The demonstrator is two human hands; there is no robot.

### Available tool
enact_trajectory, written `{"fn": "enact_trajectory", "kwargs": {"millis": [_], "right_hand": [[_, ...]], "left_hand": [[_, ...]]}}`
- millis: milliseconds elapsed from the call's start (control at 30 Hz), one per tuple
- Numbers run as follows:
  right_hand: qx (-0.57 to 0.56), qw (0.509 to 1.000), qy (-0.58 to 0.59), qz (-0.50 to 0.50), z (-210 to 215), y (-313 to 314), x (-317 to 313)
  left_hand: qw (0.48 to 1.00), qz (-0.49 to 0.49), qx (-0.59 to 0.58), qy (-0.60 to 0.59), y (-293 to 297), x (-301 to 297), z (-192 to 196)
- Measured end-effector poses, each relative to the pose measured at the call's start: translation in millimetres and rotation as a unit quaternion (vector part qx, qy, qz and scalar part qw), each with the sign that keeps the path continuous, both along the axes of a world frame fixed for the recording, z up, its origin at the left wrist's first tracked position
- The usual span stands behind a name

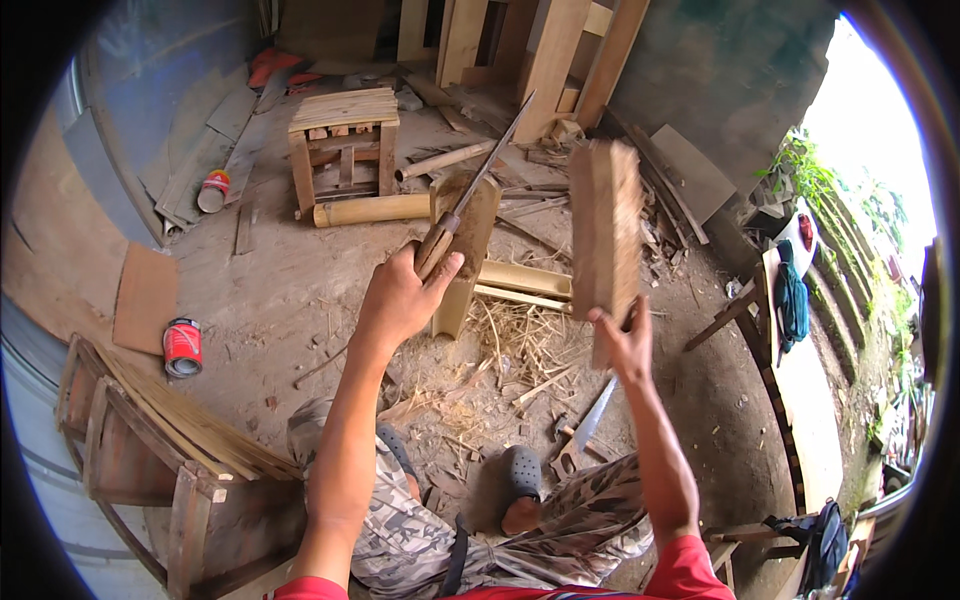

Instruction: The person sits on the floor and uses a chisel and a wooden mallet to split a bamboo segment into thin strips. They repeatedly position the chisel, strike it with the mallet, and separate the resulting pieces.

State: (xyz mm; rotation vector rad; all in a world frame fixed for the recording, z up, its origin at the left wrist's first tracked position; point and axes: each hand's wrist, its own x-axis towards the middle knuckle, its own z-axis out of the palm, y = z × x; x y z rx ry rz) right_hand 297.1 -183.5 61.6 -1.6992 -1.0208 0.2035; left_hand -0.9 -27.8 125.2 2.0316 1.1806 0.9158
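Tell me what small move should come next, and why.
Perhaps steady the knife against the top of the split bamboo: the left hand holds it in front of that piece, contact unclear, and the right hand holds a wooden block.

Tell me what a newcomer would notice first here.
Probably the dark, narrow metal blade with brown wooden handle, held in the left hand near centre. To its right, the right hand grips a blurred, chunky brown wooden block. Below, between the hands, lie thin straw-coloured shavings.
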Motion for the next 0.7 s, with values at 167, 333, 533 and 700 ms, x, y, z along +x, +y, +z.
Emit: {"fn": "enact_trajectory", "kwargs": {"millis": [167, 333, 533, 700], "right_hand": [[0.112, 0.991, -0.039, 0.053, 132.2, -19.1, -24.5], [0.074, 0.99, -0.058, 0.103, 164.7, -24.9, -33.5], [-0.284, 0.941, -0.169, 0.075, 175.3, -41.4, -43.8], [0.007, 0.987, -0.154, 0.043, 201.1, -49.9, -57.5]], "left_hand": [[1.0, -0.008, 0.022, 0.016, -7.7, -5.9, 3.5], [0.998, -0.036, -0.017, 0.058, -26.7, 2.6, 21.6], [0.994, -0.065, 0.005, 0.09, -34.7, -3.1, 25.9], [0.995, -0.058, 0.007, 0.087, -36.3, -3.6, 22.3]]}}
